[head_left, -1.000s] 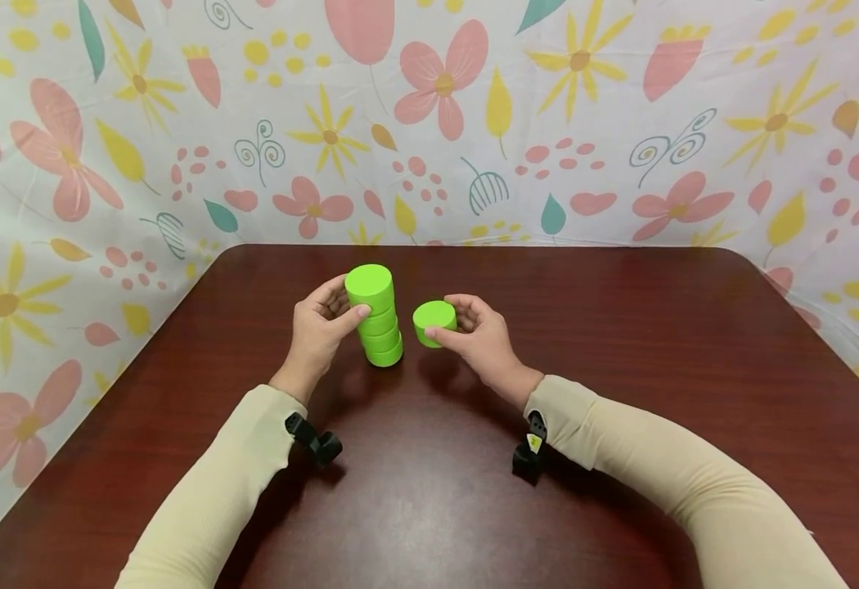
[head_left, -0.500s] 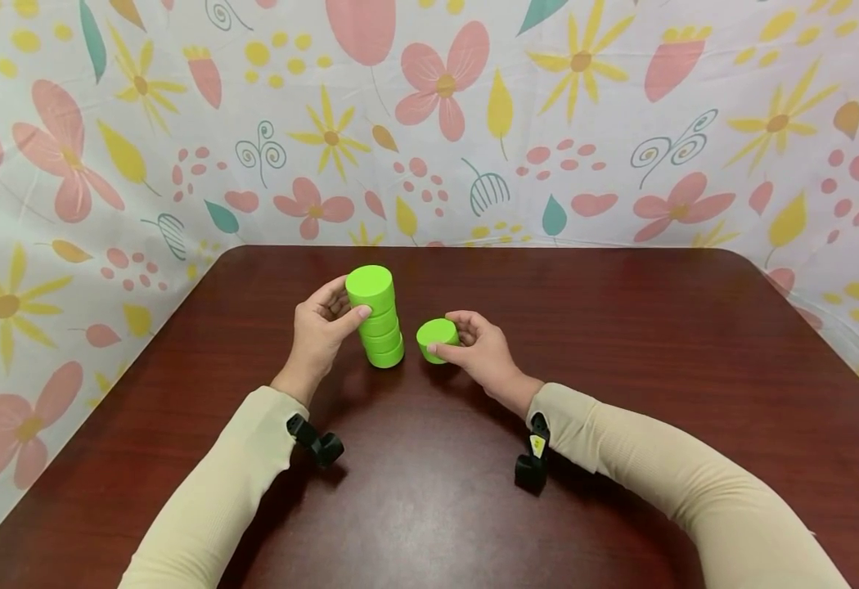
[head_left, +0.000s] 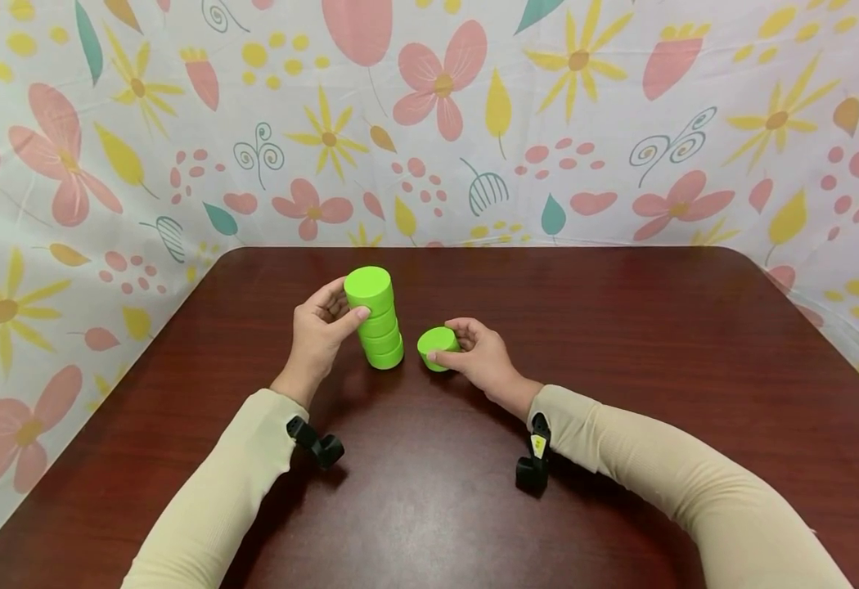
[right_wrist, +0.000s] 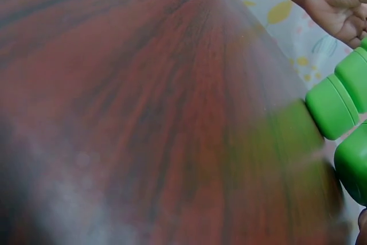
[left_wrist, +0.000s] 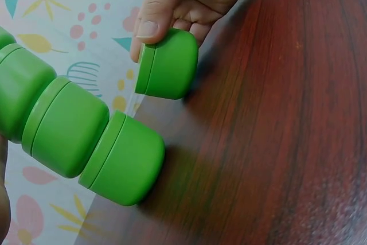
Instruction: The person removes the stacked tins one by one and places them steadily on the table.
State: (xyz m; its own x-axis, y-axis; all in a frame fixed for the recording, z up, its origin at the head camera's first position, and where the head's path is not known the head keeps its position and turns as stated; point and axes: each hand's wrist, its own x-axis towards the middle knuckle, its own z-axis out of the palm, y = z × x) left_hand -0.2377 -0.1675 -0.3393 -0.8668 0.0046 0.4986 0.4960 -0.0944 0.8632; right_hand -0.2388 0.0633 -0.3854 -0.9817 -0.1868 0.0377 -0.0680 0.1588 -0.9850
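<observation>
A leaning stack of several small round green lidded jars (head_left: pixel 380 335) stands on the table left of centre. My left hand (head_left: pixel 317 334) grips its top jar, thumb in front and fingers behind. To the right of the stack, my right hand (head_left: pixel 484 360) pinches a single matching jar (head_left: pixel 438 348) between thumb and fingers. In the left wrist view this jar (left_wrist: pixel 172 67) is upright close over the tabletop, a small gap from the stack's bottom jar (left_wrist: pixel 129 162). The right wrist view catches the single jar (right_wrist: pixel 352 162) at its edge.
The dark reddish-brown wooden table (head_left: pixel 621 343) is glossy and has rounded far corners. Behind it hangs a white cloth (head_left: pixel 429 221) printed with flowers and leaves. Black camera mounts (head_left: pixel 317 443) sit on both wrists over beige sleeves (head_left: pixel 212 483).
My right hand has lowered the single jar toward the tabletop, a little nearer to me. My left hand keeps its grip on the stack, which has not moved.
</observation>
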